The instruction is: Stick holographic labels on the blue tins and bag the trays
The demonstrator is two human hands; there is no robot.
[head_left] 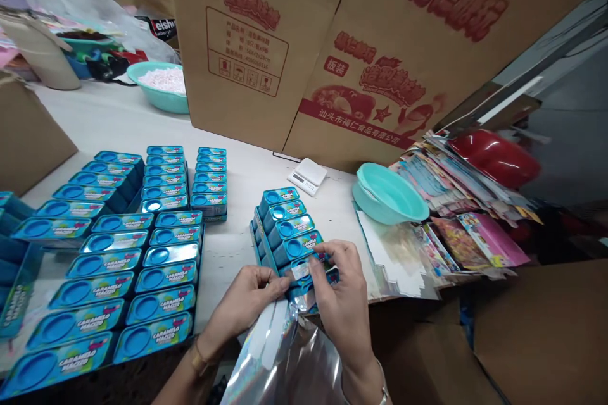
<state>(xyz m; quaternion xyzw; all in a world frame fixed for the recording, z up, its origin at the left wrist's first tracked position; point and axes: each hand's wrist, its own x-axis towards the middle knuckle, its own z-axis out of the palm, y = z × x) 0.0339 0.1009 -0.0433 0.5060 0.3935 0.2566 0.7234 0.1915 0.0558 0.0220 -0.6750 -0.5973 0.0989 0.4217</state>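
My left hand point(247, 307) and my right hand point(339, 294) meet at the near end of a blue display tray of candy tins point(285, 228) on the white table point(118, 123). Both hands pinch a small silvery sticker or strip point(301, 271) against the nearest tin. The fingers of both hands are curled closed. A shiny holographic foil bag point(285, 361) lies under my wrists at the table's front edge. The tins are blue with round dimples and "Caramelo Macizo" labels.
Several more rows of the same blue tins point(118, 259) fill the table's left side. A small white scale point(308, 175), a teal bowl point(387, 193), a stack of colourful packets point(456, 215) and a large brown carton point(332, 44) stand behind. Another teal bowl point(161, 85) holds white pieces.
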